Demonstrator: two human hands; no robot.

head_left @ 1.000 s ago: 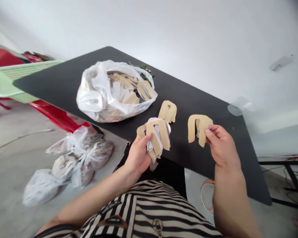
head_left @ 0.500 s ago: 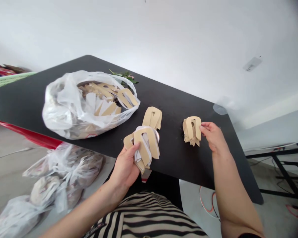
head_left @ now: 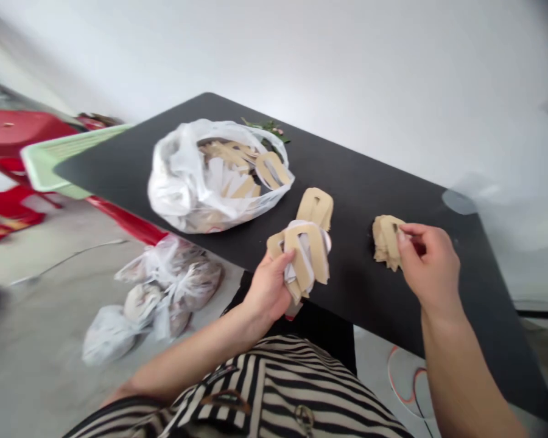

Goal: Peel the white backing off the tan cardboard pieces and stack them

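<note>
My left hand (head_left: pixel 270 287) is wrapped round a fanned bundle of flat U-shaped cutouts (head_left: pixel 305 260), tan on one face and white on the other, with the thumb on top. The bundle is held over the table's near edge. Just beyond it lies a stack of the same tan cutouts (head_left: pixel 318 204), partly hidden by it. At the right, a second pile of tan cutouts (head_left: pixel 382 238) rests on the black table (head_left: pixel 351 182). My right hand (head_left: pixel 433 261) pinches the top cutout of that pile at its right side between thumb and index finger.
An open white plastic bag (head_left: pixel 176 198) full of cutouts stands on the table's left half, with a leafy sprig (head_left: pixel 271 129) behind it. Tied plastic bags (head_left: pixel 164 298) sit on the floor. A green basket (head_left: pixel 45 164) and red stools (head_left: pixel 21 137) are at the left.
The view has swung left, so everything sits further right in the picture. My right hand has come over the right pile's top cutout. The left hand keeps its bundle.
</note>
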